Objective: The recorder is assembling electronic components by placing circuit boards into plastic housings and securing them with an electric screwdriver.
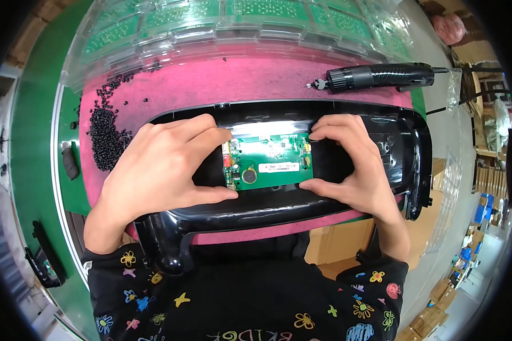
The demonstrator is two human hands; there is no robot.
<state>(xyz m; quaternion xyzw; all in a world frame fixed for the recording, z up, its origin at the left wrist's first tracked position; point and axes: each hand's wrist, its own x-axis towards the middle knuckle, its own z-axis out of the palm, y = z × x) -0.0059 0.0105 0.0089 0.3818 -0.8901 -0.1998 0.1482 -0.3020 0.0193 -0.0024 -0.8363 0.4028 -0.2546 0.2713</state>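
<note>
- Nearest: black flowered shirt (233,295)
- Left hand (165,162) pinches the circuit board (276,154) by left corners, likely sparing components
- That circuit board lies over black housing (239,213); cannot tell if seated
- Right hand (358,167) holds right corners, likely for balance

The person in front of me wears a black top (239,304) scattered with crayon-bright, childlike doodles. On its left sleeve (109,290) I see a yellow flower (128,259), a blue splash of a shape (142,303) and, at the outer edge, a small white tag (87,265). The right sleeve (375,307) carries a round pinkish-red bloom (393,291) and a pale blue scribble (360,332). A yellow star (181,299) and an orange-yellow flower (304,321) sit near some lettering (250,336), only partly in sight. The left hand (168,159) and right hand (350,159) are bare.
</note>
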